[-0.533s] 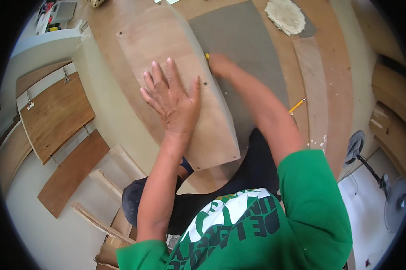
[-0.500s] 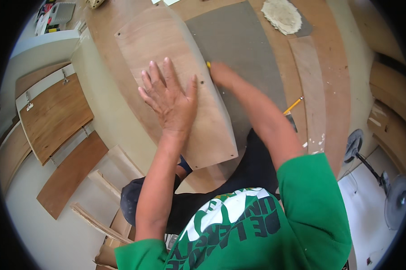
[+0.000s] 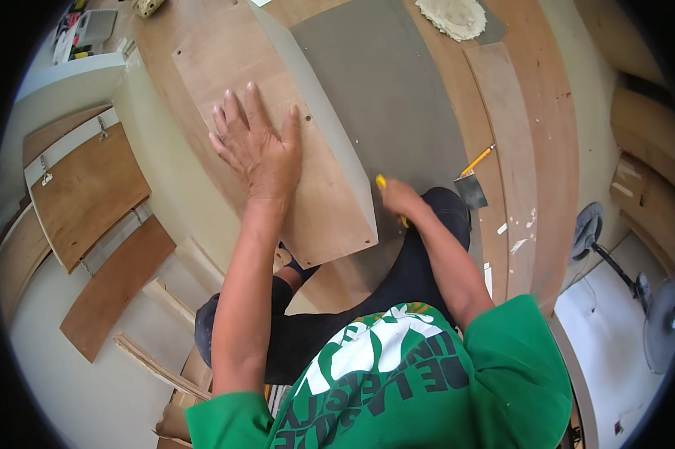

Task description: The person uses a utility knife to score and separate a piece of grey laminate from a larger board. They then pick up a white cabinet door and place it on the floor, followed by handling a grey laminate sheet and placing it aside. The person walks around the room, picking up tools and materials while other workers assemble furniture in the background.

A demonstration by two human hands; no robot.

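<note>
My left hand [image 3: 260, 157] lies flat with fingers spread on the pale plywood top of a long box-like piece [image 3: 330, 191], which has screws near its edges and a light grey side. Beside that side, my right hand [image 3: 401, 200] is closed around a slim yellow tool [image 3: 381, 182]; its ends show above and below the fist, but its working tip is not visible. A dark grey sheet [image 3: 390, 90] lies along the right of the plywood piece, partly under it.
Right of the sheet are a yellow pencil [image 3: 478, 160], a dark scraper-like blade [image 3: 471, 191] and a long plywood strip [image 3: 506, 142]. A lump of cream paste [image 3: 453, 16] sits at the far edge. Cabinet doors [image 3: 90, 194] stand left; a fan [image 3: 663, 322] stands right.
My right hand has come toward me along the plywood piece's side with the yellow tool. My left hand stays flat on top, and the view has shifted slightly.
</note>
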